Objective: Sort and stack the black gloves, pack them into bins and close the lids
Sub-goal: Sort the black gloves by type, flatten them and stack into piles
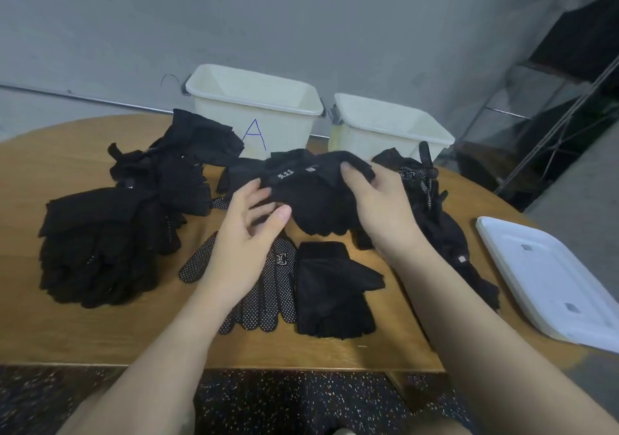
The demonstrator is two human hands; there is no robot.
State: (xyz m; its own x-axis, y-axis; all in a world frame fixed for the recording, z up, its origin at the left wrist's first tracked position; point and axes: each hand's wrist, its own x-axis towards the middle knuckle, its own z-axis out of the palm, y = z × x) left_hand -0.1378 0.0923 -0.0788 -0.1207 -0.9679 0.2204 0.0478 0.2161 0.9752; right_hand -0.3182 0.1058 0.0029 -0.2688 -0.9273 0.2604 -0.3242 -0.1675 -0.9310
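My right hand point(378, 200) grips a black glove with a white logo point(311, 197) above the middle of the wooden table point(100, 334). My left hand point(244, 233) is beside the glove's lower left edge with fingers loosely spread, fingertips near or under the fabric. Below lie a dotted glove point(264, 300) and a fingerless black glove point(331, 290). A stack of black gloves point(100, 243) sits at the left, another heap point(181, 163) behind it, and a loose pile point(432, 200) at the right. Two open white bins stand at the back: one marked A point(258, 106), one to its right point(388, 123).
White lids point(549, 280) lie at the table's right edge. A grey wall is behind the bins. A metal rack point(569, 99) stands at the right. The table's front edge runs just below the gloves, with dark speckled floor under it.
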